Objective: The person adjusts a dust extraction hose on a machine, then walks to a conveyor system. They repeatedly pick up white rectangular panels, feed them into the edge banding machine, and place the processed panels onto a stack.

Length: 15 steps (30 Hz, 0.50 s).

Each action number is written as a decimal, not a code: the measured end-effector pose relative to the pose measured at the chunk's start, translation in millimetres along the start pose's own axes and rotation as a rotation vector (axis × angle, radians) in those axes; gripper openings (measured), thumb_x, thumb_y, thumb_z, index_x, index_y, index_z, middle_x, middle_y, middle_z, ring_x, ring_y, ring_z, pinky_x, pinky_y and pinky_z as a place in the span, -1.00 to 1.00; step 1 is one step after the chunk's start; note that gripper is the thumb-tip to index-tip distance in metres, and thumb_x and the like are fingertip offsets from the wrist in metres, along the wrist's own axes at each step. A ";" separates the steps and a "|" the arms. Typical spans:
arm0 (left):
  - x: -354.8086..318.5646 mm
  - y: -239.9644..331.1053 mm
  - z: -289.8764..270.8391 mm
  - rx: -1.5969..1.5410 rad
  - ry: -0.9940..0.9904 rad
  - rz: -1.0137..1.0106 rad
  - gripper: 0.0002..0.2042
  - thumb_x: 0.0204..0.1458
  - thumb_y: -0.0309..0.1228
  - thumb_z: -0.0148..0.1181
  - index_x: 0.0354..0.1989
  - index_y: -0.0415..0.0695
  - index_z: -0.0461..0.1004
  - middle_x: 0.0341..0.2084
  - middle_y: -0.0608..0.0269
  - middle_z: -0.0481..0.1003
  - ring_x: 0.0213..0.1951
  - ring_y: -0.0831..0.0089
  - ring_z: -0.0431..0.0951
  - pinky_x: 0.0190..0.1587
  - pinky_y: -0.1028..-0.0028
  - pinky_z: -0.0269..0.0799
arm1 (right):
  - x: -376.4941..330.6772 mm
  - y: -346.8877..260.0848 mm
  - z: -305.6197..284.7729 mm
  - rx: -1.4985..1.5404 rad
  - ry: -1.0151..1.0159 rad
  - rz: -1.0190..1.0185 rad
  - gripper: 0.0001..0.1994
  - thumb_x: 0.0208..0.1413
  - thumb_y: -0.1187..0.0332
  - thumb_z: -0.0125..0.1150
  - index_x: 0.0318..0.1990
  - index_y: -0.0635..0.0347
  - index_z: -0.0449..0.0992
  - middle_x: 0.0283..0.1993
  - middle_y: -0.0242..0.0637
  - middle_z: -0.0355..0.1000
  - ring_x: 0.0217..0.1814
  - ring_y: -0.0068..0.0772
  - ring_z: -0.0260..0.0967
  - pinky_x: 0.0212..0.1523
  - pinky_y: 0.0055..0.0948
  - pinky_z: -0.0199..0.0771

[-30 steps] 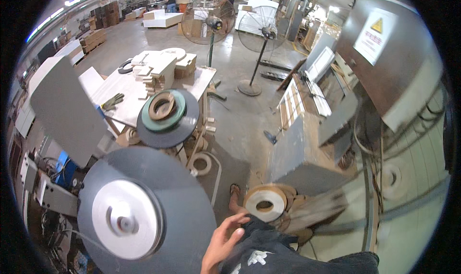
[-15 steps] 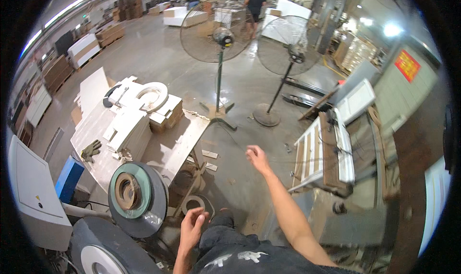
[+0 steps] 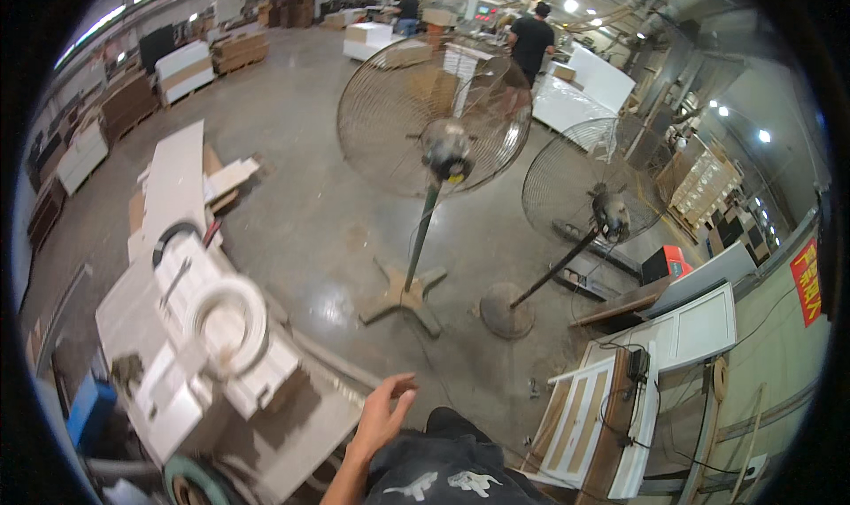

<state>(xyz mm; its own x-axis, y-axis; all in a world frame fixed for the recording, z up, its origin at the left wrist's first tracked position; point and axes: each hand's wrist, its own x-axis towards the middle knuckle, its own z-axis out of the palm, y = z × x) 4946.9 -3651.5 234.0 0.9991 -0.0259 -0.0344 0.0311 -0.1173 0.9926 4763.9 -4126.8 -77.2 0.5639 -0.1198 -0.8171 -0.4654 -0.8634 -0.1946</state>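
My left hand (image 3: 382, 415) hangs in front of me near the bottom of the picture, fingers loosely apart and holding nothing. It hovers over the concrete floor, just right of a cluttered white worktable (image 3: 142, 328) that bears a white roll of edge band (image 3: 226, 322). My right hand is out of sight. My dark shirt (image 3: 443, 470) fills the lower middle.
Two pedestal fans stand ahead, a big one (image 3: 434, 142) and a smaller one (image 3: 595, 200). White door panels (image 3: 651, 377) lie on a bench at right. A green-rimmed reel (image 3: 190, 483) sits at lower left. Stacked boards (image 3: 177, 177) lie left. People (image 3: 529, 40) work far off.
The view has swung up and away from the large reels toward the fans. My right arm, stretched out half a second ago, has left the picture; my left hand stays low.
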 end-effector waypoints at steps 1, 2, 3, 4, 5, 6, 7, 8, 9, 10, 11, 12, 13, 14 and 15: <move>24.8 8.4 -3.7 -0.027 0.052 -0.006 -0.67 0.31 -0.40 0.15 0.19 -0.24 0.45 -0.09 0.04 0.63 -0.03 0.27 0.64 0.08 0.33 0.50 | 4.7 -15.9 -22.9 0.039 -0.064 0.088 -0.60 0.29 0.13 0.03 0.07 0.26 0.53 -0.07 0.20 0.52 -0.07 0.14 0.51 -0.08 0.01 0.47; 49.4 12.3 -5.8 -0.049 0.107 -0.011 -0.68 0.31 -0.42 0.15 0.18 -0.24 0.45 -0.10 0.05 0.64 -0.04 0.30 0.63 0.07 0.34 0.50 | 13.7 -32.7 -45.6 0.065 -0.094 0.129 -0.59 0.29 0.13 0.03 0.07 0.26 0.53 -0.07 0.19 0.53 -0.08 0.12 0.51 -0.08 0.00 0.47; 70.9 10.3 -10.3 -0.073 0.160 -0.013 -0.69 0.30 -0.43 0.15 0.18 -0.24 0.45 -0.11 0.07 0.64 -0.04 0.33 0.63 0.06 0.36 0.49 | 29.6 -51.2 -68.6 0.083 -0.102 0.123 -0.59 0.30 0.12 0.03 0.06 0.26 0.53 -0.07 0.17 0.53 -0.08 0.11 0.51 -0.09 -0.01 0.47; 91.9 3.0 -13.1 -0.099 0.210 -0.033 -0.69 0.30 -0.44 0.14 0.17 -0.24 0.46 -0.12 0.08 0.64 -0.05 0.36 0.63 0.06 0.37 0.49 | 45.4 -69.8 -92.6 0.096 -0.111 0.109 -0.59 0.30 0.11 0.03 0.06 0.27 0.54 -0.07 0.16 0.53 -0.08 0.10 0.52 -0.10 -0.02 0.47; 115.3 -6.8 -20.0 -0.077 0.257 -0.019 -0.70 0.30 -0.46 0.14 0.16 -0.25 0.46 -0.12 0.10 0.64 -0.05 0.39 0.62 0.05 0.38 0.49 | 67.5 -94.6 -115.8 0.100 -0.120 0.076 -0.58 0.31 0.11 0.03 0.06 0.27 0.54 -0.07 0.15 0.54 -0.09 0.08 0.52 -0.10 -0.03 0.47; 135.5 -20.5 -25.8 -0.069 0.308 -0.012 -0.71 0.29 -0.47 0.13 0.15 -0.25 0.46 -0.12 0.11 0.63 -0.05 0.41 0.61 0.04 0.39 0.50 | 87.9 -117.3 -142.2 0.092 -0.128 0.028 -0.58 0.31 0.10 0.03 0.06 0.27 0.54 -0.07 0.13 0.54 -0.09 0.07 0.52 -0.11 -0.04 0.48; 157.7 -38.9 -28.4 -0.129 0.368 -0.011 -0.73 0.29 -0.48 0.14 0.13 -0.25 0.47 -0.12 0.11 0.63 -0.04 0.40 0.61 0.05 0.39 0.48 | 108.8 -141.5 -170.1 0.083 -0.131 -0.016 -0.58 0.31 0.10 0.03 0.06 0.28 0.54 -0.07 0.12 0.54 -0.10 0.06 0.52 -0.11 -0.05 0.48; 179.1 -37.7 -30.5 -0.204 0.425 -0.062 -0.71 0.29 -0.49 0.13 0.15 -0.26 0.43 -0.11 0.11 0.61 -0.04 0.40 0.59 0.07 0.39 0.47 | 128.1 -169.1 -202.4 0.061 -0.143 -0.070 -0.57 0.32 0.09 0.03 0.06 0.28 0.54 -0.08 0.10 0.55 -0.10 0.04 0.52 -0.12 -0.05 0.48; 198.7 -41.7 -34.2 -0.198 0.497 -0.082 -0.70 0.30 -0.48 0.12 0.17 -0.26 0.41 -0.11 0.10 0.60 -0.05 0.39 0.58 0.08 0.38 0.46 | 146.9 -206.8 -227.8 0.037 -0.166 -0.142 -0.57 0.32 0.08 0.03 0.06 0.29 0.54 -0.08 0.09 0.55 -0.11 0.03 0.52 -0.13 -0.06 0.48; 219.8 -44.2 -38.2 -0.193 0.568 -0.102 -0.69 0.30 -0.48 0.11 0.19 -0.26 0.39 -0.11 0.10 0.59 -0.06 0.38 0.58 0.08 0.38 0.46 | 169.7 -241.3 -270.0 -0.012 -0.175 -0.223 -0.56 0.33 0.08 0.03 0.06 0.29 0.54 -0.08 0.08 0.55 -0.11 0.01 0.52 -0.13 -0.07 0.48; 238.5 -43.3 -44.7 -0.156 0.607 -0.072 -0.67 0.31 -0.48 0.09 0.22 -0.26 0.36 -0.11 0.10 0.56 -0.08 0.37 0.56 0.06 0.36 0.47 | 183.1 -279.2 -303.2 -0.058 -0.201 -0.289 -0.56 0.33 0.07 0.03 0.06 0.29 0.54 -0.08 0.06 0.56 -0.11 0.00 0.52 -0.14 -0.08 0.48; 257.5 -35.5 -50.5 -0.177 0.643 -0.073 -0.66 0.31 -0.48 0.09 0.22 -0.25 0.36 -0.10 0.10 0.56 -0.08 0.36 0.56 0.06 0.37 0.46 | 196.5 -326.7 -341.9 -0.109 -0.233 -0.350 -0.55 0.33 0.07 0.03 0.06 0.30 0.55 -0.08 0.05 0.56 -0.12 -0.01 0.52 -0.14 -0.09 0.49; 277.5 -25.9 -60.3 -0.198 0.680 -0.074 -0.66 0.31 -0.48 0.09 0.23 -0.25 0.35 -0.10 0.11 0.56 -0.08 0.36 0.56 0.06 0.37 0.46 | 202.7 -373.3 -369.6 -0.142 -0.271 -0.405 -0.55 0.34 0.06 0.03 0.06 0.30 0.55 -0.08 0.04 0.57 -0.12 -0.03 0.52 -0.15 -0.10 0.49; 304.0 -14.5 -68.8 -0.237 0.717 -0.052 -0.66 0.31 -0.48 0.09 0.23 -0.24 0.35 -0.10 0.11 0.55 -0.09 0.36 0.56 0.06 0.37 0.46 | 202.8 -414.3 -397.8 -0.159 -0.291 -0.433 -0.55 0.34 0.06 0.02 0.06 0.30 0.55 -0.08 0.02 0.57 -0.13 -0.04 0.53 -0.16 -0.11 0.49; 325.4 -9.7 -80.1 -0.189 0.741 -0.038 -0.65 0.32 -0.48 0.07 0.26 -0.24 0.33 -0.07 0.10 0.55 -0.08 0.36 0.56 0.06 0.37 0.45 | 199.7 -465.4 -425.7 -0.163 -0.320 -0.487 -0.54 0.35 0.05 0.02 0.06 0.31 0.55 -0.08 0.01 0.57 -0.13 -0.05 0.53 -0.16 -0.12 0.49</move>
<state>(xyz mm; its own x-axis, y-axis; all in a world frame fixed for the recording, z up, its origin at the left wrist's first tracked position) 5274.0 -3579.2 222.5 0.7541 0.6550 -0.0483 0.0040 0.0689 0.9976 5383.6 -3957.5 81.2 0.4409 0.4399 -0.7824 -0.0805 -0.8488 -0.5226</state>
